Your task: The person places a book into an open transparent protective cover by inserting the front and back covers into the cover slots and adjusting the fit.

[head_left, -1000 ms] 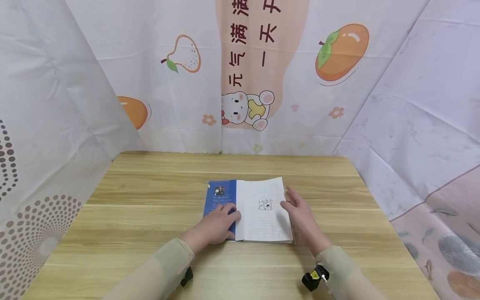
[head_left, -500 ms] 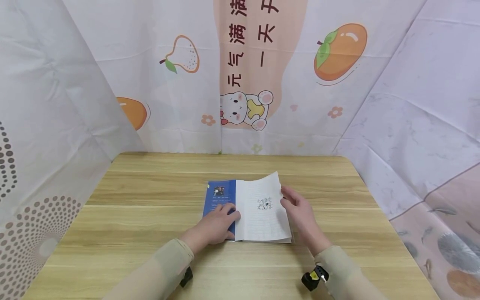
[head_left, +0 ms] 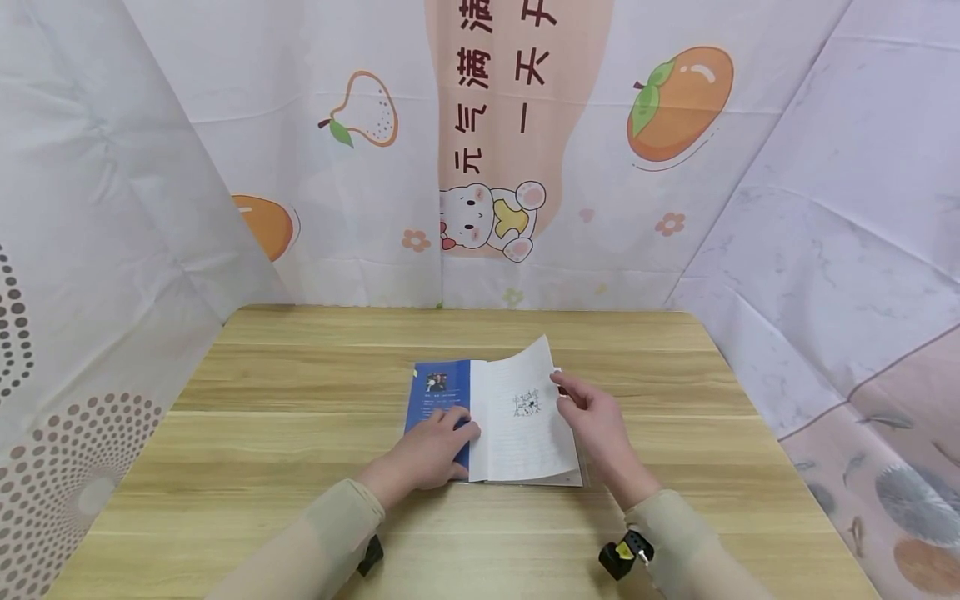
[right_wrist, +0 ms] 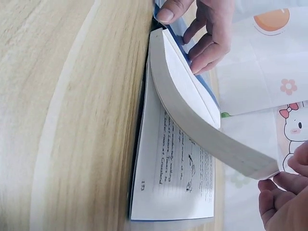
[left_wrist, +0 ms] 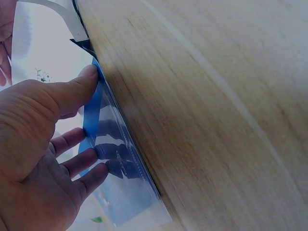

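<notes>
An open book [head_left: 517, 433] lies in the middle of the wooden table [head_left: 300, 375]. Its blue cover [head_left: 438, 392] is folded out flat to the left. My left hand [head_left: 429, 450] rests on that cover with straight fingers, pressing it down; in the left wrist view the thumb [left_wrist: 72, 89] lies at the edge of the blue cover [left_wrist: 113, 159]. My right hand [head_left: 592, 417] pinches the right edge of a thick block of pages [right_wrist: 192, 110] and holds it bowed upward. Under the raised block a printed page [right_wrist: 178, 178] shows.
Printed cloth walls with fruit and a bear [head_left: 487, 217] close in the table at the back and on both sides. Bare wood [head_left: 247, 467] lies left, right and behind the book. A small black and yellow device [head_left: 618, 557] sits at my right wrist.
My right hand has gone from lying beside the book's right edge to pinching it, and the pages have risen and curled leftward. My left hand has stayed on the cover.
</notes>
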Tool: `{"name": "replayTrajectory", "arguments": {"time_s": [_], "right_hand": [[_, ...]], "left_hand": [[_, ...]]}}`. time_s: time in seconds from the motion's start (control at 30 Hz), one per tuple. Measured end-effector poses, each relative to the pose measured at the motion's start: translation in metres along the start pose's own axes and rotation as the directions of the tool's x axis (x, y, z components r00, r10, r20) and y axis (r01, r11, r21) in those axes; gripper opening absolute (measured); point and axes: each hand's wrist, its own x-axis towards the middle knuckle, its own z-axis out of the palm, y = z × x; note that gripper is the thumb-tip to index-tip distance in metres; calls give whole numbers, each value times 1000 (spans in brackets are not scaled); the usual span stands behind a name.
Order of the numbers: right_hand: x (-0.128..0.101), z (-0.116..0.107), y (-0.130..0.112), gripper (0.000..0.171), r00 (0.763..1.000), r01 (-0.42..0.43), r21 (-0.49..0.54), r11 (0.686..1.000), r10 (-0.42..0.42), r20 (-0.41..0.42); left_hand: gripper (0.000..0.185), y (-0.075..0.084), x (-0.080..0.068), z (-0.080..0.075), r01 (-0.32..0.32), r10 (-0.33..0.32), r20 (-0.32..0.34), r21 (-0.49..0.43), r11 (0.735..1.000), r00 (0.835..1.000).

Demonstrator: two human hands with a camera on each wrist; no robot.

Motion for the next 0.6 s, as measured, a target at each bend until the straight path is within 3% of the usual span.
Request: {"name": "replayTrajectory", "arguments": {"time_s": [0.13,0.4,0.6], "right_hand": [[0,1,-3,42,1000,-1,2,1000,1,-7],[-1,1,-8,40,1000,-24,87,996,25,-8],[0,1,-9,38,1000,-16,162,987,20,-20]], "left_hand": [[50,1,-1,-1,-19,19,-12,22,1000,1000],[54,4,-1,-5,13,-13,-6,11,1000,1000],[51,7,-1,-8,-28,29,-19,50,998,999]]}}
